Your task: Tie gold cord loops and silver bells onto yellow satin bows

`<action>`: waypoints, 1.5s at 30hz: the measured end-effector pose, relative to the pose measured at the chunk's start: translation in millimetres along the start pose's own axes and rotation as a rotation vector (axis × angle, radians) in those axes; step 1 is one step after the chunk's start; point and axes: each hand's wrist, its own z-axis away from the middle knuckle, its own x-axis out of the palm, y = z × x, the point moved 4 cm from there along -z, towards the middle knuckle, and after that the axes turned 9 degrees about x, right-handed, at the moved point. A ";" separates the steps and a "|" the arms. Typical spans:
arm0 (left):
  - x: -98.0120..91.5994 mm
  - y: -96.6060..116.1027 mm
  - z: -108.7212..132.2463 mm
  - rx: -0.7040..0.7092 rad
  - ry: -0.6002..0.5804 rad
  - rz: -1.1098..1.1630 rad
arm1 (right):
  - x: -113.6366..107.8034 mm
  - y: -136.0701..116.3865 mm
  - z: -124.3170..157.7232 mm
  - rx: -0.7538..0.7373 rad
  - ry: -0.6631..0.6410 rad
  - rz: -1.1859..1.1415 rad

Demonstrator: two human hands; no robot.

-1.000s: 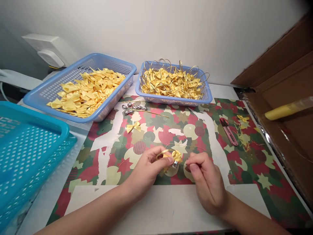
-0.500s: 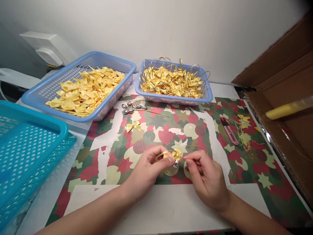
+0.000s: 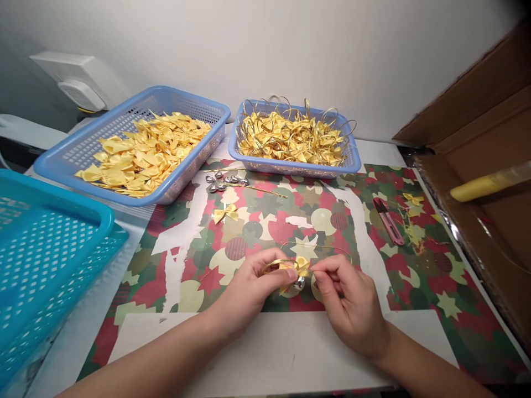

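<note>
Between the thumb and fingers of my left hand (image 3: 257,282) is a yellow ribbon bow (image 3: 302,266), pinched together with a looped gold wire (image 3: 271,265). A small silver bell (image 3: 299,283) hangs just under the bow. My right hand (image 3: 348,301) is closed in a pinch beside the bow, on the thin gold cord (image 3: 315,270) that runs out from it. A long strand arcs behind both hands. Farther back on the patterned paper lie a single yellow bow (image 3: 225,214) and several silver bells (image 3: 227,181) with straight gold wires.
A blue basket (image 3: 194,160) of yellow bows stands back left; another blue basket (image 3: 290,166) holds bows with gold wire loops. A turquoise basket (image 3: 103,221) is at the left edge. Pink thread snips (image 3: 389,222) and thread scraps (image 3: 416,235) lie right, near a cardboard box (image 3: 489,221).
The bow between my hands has turned slightly, and the bell beneath it sits a little lower. Both hands keep nearly the same place and grip.
</note>
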 end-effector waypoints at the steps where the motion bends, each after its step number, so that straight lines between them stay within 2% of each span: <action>1: 0.9 0.3 -0.3 -0.021 -0.013 0.032 | -0.1 -0.3 -0.1 -0.002 -0.004 -0.008; 10: 4.6 0.7 -0.7 -0.160 -0.037 0.191 | 0.4 -1.3 1.6 -0.026 -0.006 -0.050; 21: 4.8 -0.7 -1.2 -0.199 -0.052 0.198 | 4.0 1.5 4.2 0.010 -0.042 -0.089; 32: 5.0 -5.1 1.2 -0.273 -0.035 0.373 | 4.2 1.7 3.8 0.017 -0.037 -0.104; 45: 4.9 -5.3 -0.2 -0.262 -0.027 0.372 | 2.9 0.2 1.4 -0.002 -0.049 -0.072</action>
